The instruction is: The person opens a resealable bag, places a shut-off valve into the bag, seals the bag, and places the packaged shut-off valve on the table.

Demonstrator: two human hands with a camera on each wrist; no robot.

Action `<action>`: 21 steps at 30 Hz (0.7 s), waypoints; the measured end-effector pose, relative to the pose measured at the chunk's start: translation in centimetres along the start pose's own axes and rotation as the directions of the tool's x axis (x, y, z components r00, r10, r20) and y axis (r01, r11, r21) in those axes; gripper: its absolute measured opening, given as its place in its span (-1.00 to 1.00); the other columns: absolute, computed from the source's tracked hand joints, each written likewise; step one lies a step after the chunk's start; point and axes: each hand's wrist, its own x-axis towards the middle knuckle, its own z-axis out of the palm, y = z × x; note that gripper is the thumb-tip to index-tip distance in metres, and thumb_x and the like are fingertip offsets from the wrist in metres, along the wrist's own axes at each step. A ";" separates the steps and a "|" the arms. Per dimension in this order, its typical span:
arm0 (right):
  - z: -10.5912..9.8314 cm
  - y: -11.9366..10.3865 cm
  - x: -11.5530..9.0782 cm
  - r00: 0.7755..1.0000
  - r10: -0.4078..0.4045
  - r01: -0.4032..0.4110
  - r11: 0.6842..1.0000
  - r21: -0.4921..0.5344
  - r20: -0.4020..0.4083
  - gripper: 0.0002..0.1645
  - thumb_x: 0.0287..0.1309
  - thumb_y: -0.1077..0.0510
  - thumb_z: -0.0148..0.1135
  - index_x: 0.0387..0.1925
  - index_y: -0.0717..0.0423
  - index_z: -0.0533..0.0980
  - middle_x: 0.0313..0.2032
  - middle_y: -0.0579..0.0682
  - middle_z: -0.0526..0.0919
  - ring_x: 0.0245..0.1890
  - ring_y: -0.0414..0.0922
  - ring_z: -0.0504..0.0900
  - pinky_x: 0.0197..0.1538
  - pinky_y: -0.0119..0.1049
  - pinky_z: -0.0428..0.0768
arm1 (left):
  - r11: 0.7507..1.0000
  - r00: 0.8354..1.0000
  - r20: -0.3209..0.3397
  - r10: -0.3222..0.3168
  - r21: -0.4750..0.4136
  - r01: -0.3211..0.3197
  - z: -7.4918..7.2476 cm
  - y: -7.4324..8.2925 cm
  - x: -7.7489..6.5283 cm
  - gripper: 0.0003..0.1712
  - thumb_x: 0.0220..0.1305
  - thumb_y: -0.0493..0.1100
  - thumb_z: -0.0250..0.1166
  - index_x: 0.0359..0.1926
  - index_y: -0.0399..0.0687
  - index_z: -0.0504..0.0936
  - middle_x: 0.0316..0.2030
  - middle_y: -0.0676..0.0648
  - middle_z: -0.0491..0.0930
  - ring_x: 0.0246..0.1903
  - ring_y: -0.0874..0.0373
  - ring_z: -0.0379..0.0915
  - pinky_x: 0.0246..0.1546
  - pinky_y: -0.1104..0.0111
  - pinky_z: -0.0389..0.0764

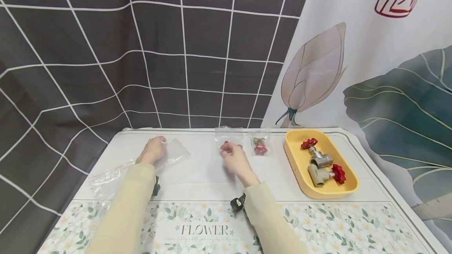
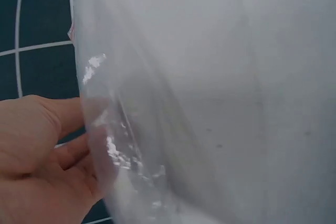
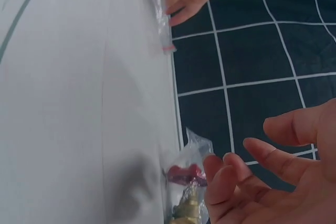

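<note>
My left hand (image 1: 152, 150) holds a clear plastic bag (image 1: 173, 154) at the left of the table. Seen through the film in the left wrist view, the fingers (image 2: 73, 156) are bent at the bag's edge. My right hand (image 1: 236, 163) hovers at a second zip bag (image 1: 229, 133), fingers loosely curved and apart. Inside that bag is a valve with a red handwheel (image 3: 186, 174) and a brass-coloured body (image 3: 186, 208). The right fingertips overlap this bag's edge in the right wrist view, with nothing between thumb and fingers.
Another bagged valve (image 1: 260, 146) lies just right of my right hand. A yellow tray (image 1: 294, 164) farther right holds a metal valve (image 1: 320, 159) and a grey-beige valve (image 1: 318, 175), both with red handwheels. Another clear bag (image 1: 109, 179) lies by my left forearm.
</note>
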 end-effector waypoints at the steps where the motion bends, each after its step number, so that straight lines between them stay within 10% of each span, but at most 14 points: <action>1: 0.1 -0.1 -0.1 1.000 -0.001 0.001 1.000 0.013 0.007 -0.75 0.25 0.27 0.11 -0.06 0.25 0.55 -0.24 0.05 0.59 -0.30 -0.07 0.53 -0.15 -0.14 0.52 | 1.000 1.000 0.000 0.005 0.002 -0.005 0.1 -0.2 0.0 -0.47 0.35 -0.38 -0.05 0.33 -0.38 0.29 0.25 -0.46 0.31 0.26 -0.37 0.22 0.20 -0.19 0.31; 21: -0.5 0.2 -0.5 0.990 -0.029 0.015 0.995 0.102 0.140 -0.74 0.30 0.26 0.09 -0.02 0.25 0.54 -0.29 0.06 0.57 -0.28 0.14 0.61 -0.33 -0.26 0.58 | 0.942 0.969 -0.108 0.224 -0.231 -0.244 3.2 2.7 -1.1 -0.71 0.31 -0.31 0.19 0.01 -0.35 0.60 -0.11 -0.31 0.64 -0.09 -0.18 0.58 -0.04 0.02 0.58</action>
